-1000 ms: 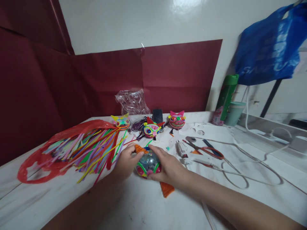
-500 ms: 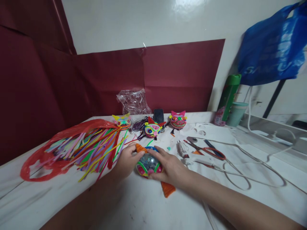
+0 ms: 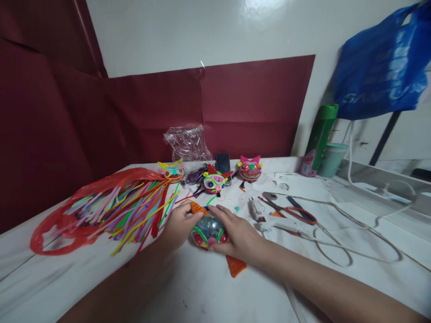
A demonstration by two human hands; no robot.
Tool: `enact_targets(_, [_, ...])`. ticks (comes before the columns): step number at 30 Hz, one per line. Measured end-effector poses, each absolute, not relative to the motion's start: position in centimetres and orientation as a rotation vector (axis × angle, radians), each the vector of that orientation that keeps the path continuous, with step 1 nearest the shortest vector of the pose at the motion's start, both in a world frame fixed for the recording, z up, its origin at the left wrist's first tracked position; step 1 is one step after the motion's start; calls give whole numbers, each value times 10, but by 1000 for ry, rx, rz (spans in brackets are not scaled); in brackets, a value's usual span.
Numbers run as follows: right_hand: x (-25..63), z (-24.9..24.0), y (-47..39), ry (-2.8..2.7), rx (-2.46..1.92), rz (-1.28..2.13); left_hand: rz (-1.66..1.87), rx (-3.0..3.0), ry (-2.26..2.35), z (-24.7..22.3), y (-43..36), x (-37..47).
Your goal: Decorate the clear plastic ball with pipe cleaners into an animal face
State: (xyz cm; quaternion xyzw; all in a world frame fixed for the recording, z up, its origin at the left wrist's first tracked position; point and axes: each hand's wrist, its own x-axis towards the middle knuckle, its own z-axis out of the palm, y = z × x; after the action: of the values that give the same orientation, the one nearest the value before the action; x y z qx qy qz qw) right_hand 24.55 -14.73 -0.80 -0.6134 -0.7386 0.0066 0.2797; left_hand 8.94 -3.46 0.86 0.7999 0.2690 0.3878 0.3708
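Observation:
A round, clear ornament (image 3: 213, 225) with a face of green outlines and pink-red eyes sits between my two hands on the white tabletop. My left hand (image 3: 179, 224) pinches an orange fuzzy ear piece (image 3: 199, 208) against the ornament's upper left edge. From the other side my right hand (image 3: 237, 233) wraps the ornament, thumb at the front by the pink nose and fingers over the top. Just below my right wrist lies a second orange fuzzy piece (image 3: 236, 266). The ornament's far side is hidden by my fingers.
Colourful pipe cleaners (image 3: 134, 211) spill from a red plastic bag (image 3: 50, 237) at left. Finished face ornaments (image 3: 214, 180) stand behind. To the right lie a white glue gun (image 3: 286, 226), scissors (image 3: 289, 211) and a looping cable (image 3: 363, 252); a green can (image 3: 319, 139) stands farther back.
Almost nothing differs. The fingers of my right hand have shifted slightly over the top of the ornament; both hands keep their grip.

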Motion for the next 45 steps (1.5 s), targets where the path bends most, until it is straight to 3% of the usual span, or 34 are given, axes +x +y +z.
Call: enact_targets(45, [247,-9,-145,-1932,-1604,59,1031,2038,663,4,-34,90])
